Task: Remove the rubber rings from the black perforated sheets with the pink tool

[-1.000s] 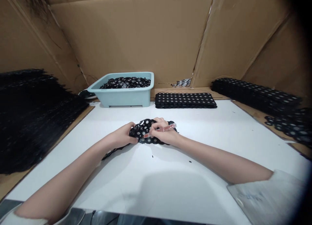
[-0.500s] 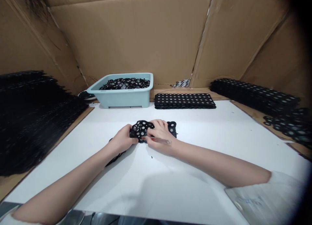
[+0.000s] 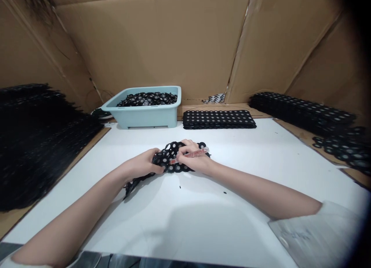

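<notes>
A black sheet patterned with rows of round holes (image 3: 177, 167) lies bunched on the white table, its left end trailing down under my left wrist. My left hand (image 3: 145, 164) grips the sheet's left part between thumb and fingers. In my right hand (image 3: 193, 158) is a slim, reddish see-through pen-like tool (image 3: 197, 152), held like a pen. Its tip points left and down onto the sheet, near my left thumb; I cannot make out what kind of tip it has. The right hand's fingers also rest over the sheet's right part.
A light-blue tub (image 3: 147, 115) full of black holed pieces stands at the back. Beside it lies a neat stack of black holed sheets (image 3: 219, 120). More piles rise at the left (image 3: 34, 144) and the right (image 3: 301, 109). Small black scraps (image 3: 225, 192) dot the white tabletop (image 3: 232, 229).
The pen-like tool has swung into a more upright hold and shows more clearly. The sheet's lower edge is now spread flatter. Another black scrap lies on the table beneath my right forearm.
</notes>
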